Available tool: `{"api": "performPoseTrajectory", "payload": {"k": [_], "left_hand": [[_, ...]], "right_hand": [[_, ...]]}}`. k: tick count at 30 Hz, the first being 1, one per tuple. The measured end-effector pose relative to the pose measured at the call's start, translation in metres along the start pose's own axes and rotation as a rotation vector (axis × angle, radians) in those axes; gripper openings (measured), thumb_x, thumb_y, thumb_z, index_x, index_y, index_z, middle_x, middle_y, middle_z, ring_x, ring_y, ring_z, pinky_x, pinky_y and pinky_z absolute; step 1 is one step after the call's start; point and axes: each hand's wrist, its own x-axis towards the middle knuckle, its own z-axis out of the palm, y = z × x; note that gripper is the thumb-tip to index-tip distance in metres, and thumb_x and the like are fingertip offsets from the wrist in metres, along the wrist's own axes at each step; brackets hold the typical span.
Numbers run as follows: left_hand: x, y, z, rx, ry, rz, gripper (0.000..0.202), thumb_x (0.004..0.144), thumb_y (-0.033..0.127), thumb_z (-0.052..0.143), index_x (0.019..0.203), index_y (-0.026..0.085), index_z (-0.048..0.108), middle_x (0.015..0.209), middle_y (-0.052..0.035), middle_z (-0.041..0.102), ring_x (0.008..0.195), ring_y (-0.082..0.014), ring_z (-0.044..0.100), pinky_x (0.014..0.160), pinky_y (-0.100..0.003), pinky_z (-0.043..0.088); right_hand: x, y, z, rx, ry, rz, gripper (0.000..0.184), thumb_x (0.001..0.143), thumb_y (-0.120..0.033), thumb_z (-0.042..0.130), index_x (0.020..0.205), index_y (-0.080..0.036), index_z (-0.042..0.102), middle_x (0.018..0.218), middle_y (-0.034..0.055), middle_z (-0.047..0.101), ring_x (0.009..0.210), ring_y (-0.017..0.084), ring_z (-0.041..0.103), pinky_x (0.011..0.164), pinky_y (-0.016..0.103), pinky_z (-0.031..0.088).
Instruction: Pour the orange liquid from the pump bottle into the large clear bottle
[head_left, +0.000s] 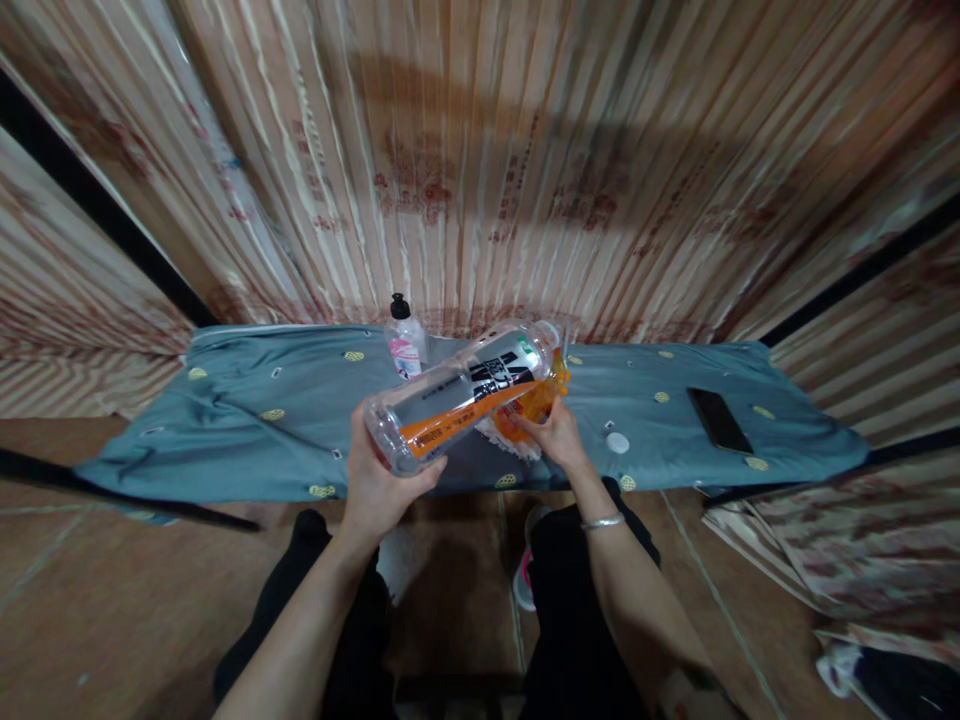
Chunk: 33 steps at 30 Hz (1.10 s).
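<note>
My left hand (381, 492) is wrapped around the base of a clear plastic bottle (450, 405) with an orange, silver and black label. The bottle lies tilted across the middle, its neck pointing to the upper right. Fingers of my right hand (559, 437) grip a translucent orange plastic container (538, 400) close beside the bottle's neck. The bottle partly covers this container, so its exact kind is unclear. Below the two, a white frilly-edged piece (517, 447) shows on the cloth. A round white cap (617, 443) lies right of my right hand.
A teal patterned cloth (262, 450) covers the narrow table. Behind the large bottle stands a small clear bottle (406, 350) with a black top. A dark phone (718, 420) rests at the right. Pleated curtains (465, 180) hang behind, and dark poles (105, 200) frame the sides.
</note>
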Motion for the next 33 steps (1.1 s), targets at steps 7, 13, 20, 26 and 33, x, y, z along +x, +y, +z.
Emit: {"api": "performPoseTrajectory", "payload": {"k": [7, 13, 20, 26, 33], "left_hand": [[0.0012, 0.0036, -0.0003, -0.015, -0.011, 0.004, 0.081, 0.058, 0.044, 0.091, 0.127, 0.023, 0.053, 0.12, -0.0102, 0.068, 0.109, -0.0302, 0.071, 0.097, -0.047, 0.061], [0.001, 0.0045, 0.0007, -0.013, 0.011, -0.01, 0.081, 0.056, 0.045, 0.091, 0.125, 0.024, 0.054, 0.119, -0.0088, 0.067, 0.108, -0.0304, 0.07, 0.096, -0.048, 0.061], [0.0008, 0.0016, -0.0006, 0.003, 0.008, -0.001, 0.08, 0.057, 0.046, 0.092, 0.124, 0.023, 0.057, 0.118, -0.0077, 0.067, 0.109, -0.0287, 0.07, 0.097, -0.046, 0.06], [0.0008, 0.0012, -0.0013, 0.019, 0.008, 0.003, 0.078, 0.058, 0.047, 0.092, 0.124, 0.023, 0.058, 0.118, -0.0085, 0.068, 0.109, -0.0298, 0.07, 0.097, -0.048, 0.061], [0.0014, 0.0005, -0.0009, 0.022, 0.01, 0.03, 0.08, 0.057, 0.046, 0.091, 0.125, 0.022, 0.057, 0.116, -0.0071, 0.068, 0.106, -0.028, 0.071, 0.095, -0.045, 0.062]], "right_hand": [[0.0006, 0.003, 0.0007, 0.008, 0.015, -0.021, 0.081, 0.059, -0.068, 0.088, 0.119, -0.021, 0.059, 0.114, 0.0164, 0.079, 0.107, 0.038, 0.076, 0.092, 0.05, 0.061], [0.0005, 0.005, 0.0012, -0.001, 0.006, -0.043, 0.08, 0.061, -0.067, 0.087, 0.121, -0.021, 0.06, 0.115, 0.0158, 0.079, 0.108, 0.037, 0.075, 0.093, 0.05, 0.06], [0.0009, 0.0036, 0.0014, 0.002, 0.014, -0.026, 0.076, 0.061, -0.062, 0.089, 0.118, -0.022, 0.06, 0.115, 0.0148, 0.079, 0.108, 0.037, 0.075, 0.092, 0.049, 0.06], [0.0016, 0.0044, 0.0018, -0.012, 0.004, -0.008, 0.075, 0.06, -0.064, 0.088, 0.115, -0.022, 0.06, 0.111, 0.0142, 0.079, 0.105, 0.038, 0.076, 0.087, 0.051, 0.062], [0.0012, 0.0052, 0.0015, -0.007, 0.005, -0.03, 0.076, 0.061, -0.066, 0.088, 0.116, -0.023, 0.06, 0.112, 0.0139, 0.08, 0.106, 0.037, 0.076, 0.088, 0.048, 0.061]]}}
